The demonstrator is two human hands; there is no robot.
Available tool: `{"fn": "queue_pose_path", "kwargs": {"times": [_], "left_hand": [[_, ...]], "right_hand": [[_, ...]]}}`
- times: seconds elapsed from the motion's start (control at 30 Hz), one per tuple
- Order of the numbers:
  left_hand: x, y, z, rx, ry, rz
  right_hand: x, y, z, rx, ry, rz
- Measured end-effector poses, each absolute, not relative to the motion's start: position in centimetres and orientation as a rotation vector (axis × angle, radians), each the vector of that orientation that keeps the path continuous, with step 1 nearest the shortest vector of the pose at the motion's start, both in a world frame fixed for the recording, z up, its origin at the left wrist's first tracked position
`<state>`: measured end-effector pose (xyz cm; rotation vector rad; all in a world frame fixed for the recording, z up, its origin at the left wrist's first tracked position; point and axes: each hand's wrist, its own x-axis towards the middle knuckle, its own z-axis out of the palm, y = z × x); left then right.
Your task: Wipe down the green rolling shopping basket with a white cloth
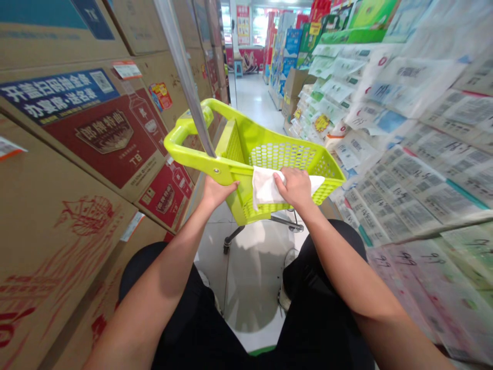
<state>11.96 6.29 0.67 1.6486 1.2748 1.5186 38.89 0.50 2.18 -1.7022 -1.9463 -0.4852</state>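
A lime-green plastic shopping basket [269,154] on a wheeled frame stands in front of me, tilted toward me. My left hand [214,192] grips its near lower corner from underneath, fingers curled on the plastic. My right hand [295,187] presses a white cloth [264,190] against the basket's near rim, fingers closed over it. The cloth hangs over the rim and down the front wall. A grey metal pull handle [185,72] rises from the basket's left side. My knees in black trousers are on either side below.
Stacked cardboard cartons [96,133] with red labels wall the left. Shelves of plastic-wrapped paper packs [404,133] fill the right. A white tiled aisle [254,97] runs ahead to distant displays. The basket's castors [227,246] rest on the floor.
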Motion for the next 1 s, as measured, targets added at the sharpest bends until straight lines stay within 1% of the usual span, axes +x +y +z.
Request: {"fn": "queue_pose_path", "kwargs": {"times": [0.17, 0.27, 0.4, 0.63, 0.77, 1.0], "left_hand": [[12.2, 6.3, 0.8, 1.61, 1.242, 1.545], [12.5, 6.0, 0.6, 1.587, 1.272, 1.562], [12.9, 5.4, 0.4, 1.618, 1.302, 1.56], [14.0, 4.3, 0.5, 1.701, 1.162, 1.584], [13.2, 4.7, 0.3, 1.724, 1.197, 1.541], [10.8, 6.7, 0.4, 1.67, 1.312, 1.559]], "right_hand": [[42.5, 0.3, 2.1, -1.865, -1.898, -0.442], [43.0, 0.0, 2.2, -1.839, -1.893, -0.416], [40.9, 0.0, 2.1, -1.685, -1.835, -0.404], [34.8, 0.0, 2.9, -1.43, -1.891, -0.331], [35.1, 0.4, 3.0, -1.534, -1.95, -0.364], [40.9, 1.4, 2.1, -1.759, -1.928, -0.388]]}}
